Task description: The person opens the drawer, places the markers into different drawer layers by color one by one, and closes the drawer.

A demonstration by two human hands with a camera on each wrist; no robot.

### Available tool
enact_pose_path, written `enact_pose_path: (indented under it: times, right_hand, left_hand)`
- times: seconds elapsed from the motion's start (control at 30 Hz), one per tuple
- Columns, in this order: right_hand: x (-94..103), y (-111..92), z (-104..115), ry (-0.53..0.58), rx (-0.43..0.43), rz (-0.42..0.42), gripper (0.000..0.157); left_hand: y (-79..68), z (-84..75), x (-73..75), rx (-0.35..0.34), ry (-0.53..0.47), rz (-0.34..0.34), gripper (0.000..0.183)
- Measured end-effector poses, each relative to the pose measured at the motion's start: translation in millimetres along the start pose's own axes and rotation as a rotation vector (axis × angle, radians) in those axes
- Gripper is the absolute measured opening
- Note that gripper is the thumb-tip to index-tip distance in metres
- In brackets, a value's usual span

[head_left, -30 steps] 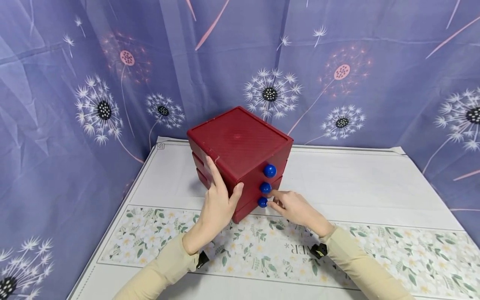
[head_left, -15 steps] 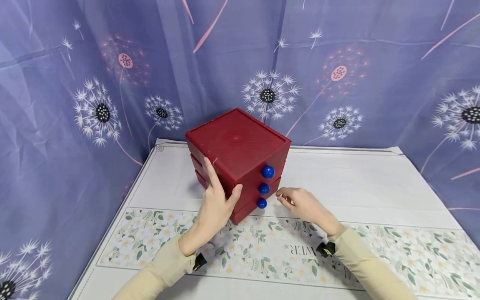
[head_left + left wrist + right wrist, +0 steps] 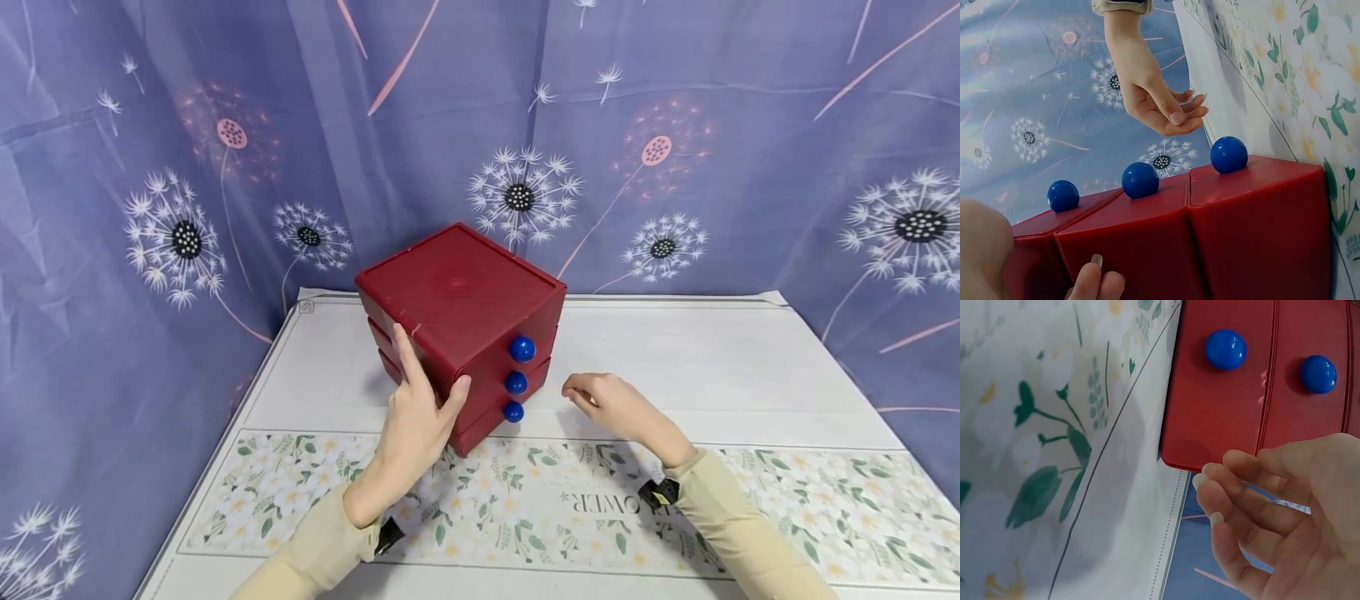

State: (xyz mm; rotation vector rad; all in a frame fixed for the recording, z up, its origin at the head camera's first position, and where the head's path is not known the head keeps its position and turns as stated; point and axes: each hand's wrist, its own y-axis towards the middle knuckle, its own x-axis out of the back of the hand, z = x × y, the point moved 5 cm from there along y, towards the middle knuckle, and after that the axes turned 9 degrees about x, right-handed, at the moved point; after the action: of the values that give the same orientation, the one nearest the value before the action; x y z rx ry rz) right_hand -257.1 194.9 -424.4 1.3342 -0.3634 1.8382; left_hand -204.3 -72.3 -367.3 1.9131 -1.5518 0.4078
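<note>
A red drawer cabinet (image 3: 457, 292) stands at an angle on the table, its three drawers pushed in. Blue round knobs sit on the drawer fronts: a top one (image 3: 522, 349), a middle one (image 3: 516, 382) and a bottom one (image 3: 513, 412). My left hand (image 3: 408, 429) rests against the near left corner, index finger straight along the side and thumb at the front edge. To the right of the knobs, my right hand (image 3: 618, 406) hovers apart from the cabinet. Its fingers (image 3: 1235, 550) are loosely bent and hold nothing.
A white table cover (image 3: 675, 342) with a floral printed band (image 3: 540, 517) lies under the cabinet. Purple dandelion-patterned curtains (image 3: 420, 100) hang behind and at both sides, close to the cabinet's back.
My right hand has let go of the bottom knob area and drawn away to the right. The left hand stays on the cabinet. The head view has shifted slightly.
</note>
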Motion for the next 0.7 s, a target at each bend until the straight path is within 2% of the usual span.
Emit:
enact_pose_path:
  times: [0.4, 0.5, 0.57, 0.63, 0.7]
  right_hand:
    - [-1.8, 3, 0, -0.008, 0.016, 0.012, 0.016]
    - [0.8, 5, -1, -0.006, 0.003, 0.008, 0.015]
    - [3.5, 5, -3, -0.013, -0.014, 0.001, 0.015]
    - [7.5, 5, -7, -0.025, -0.031, -0.015, 0.015]
    - [12.9, 5, -11, -0.042, -0.045, -0.037, 0.015]
  left_hand:
    - [0.0, 3.6, 4.2, 0.006, 0.006, 0.000, 0.102]
    - [-1.2, 5.0, 6.9, -0.024, 0.005, -0.022, 0.100]
    - [-1.6, 6.3, 10.6, -0.073, 0.011, -0.076, 0.094]
    - [-0.1, 7.8, 16.6, -0.147, 0.006, -0.175, 0.085]
    - [4.5, 10.8, 25.4, -0.204, -0.002, -0.292, 0.069]
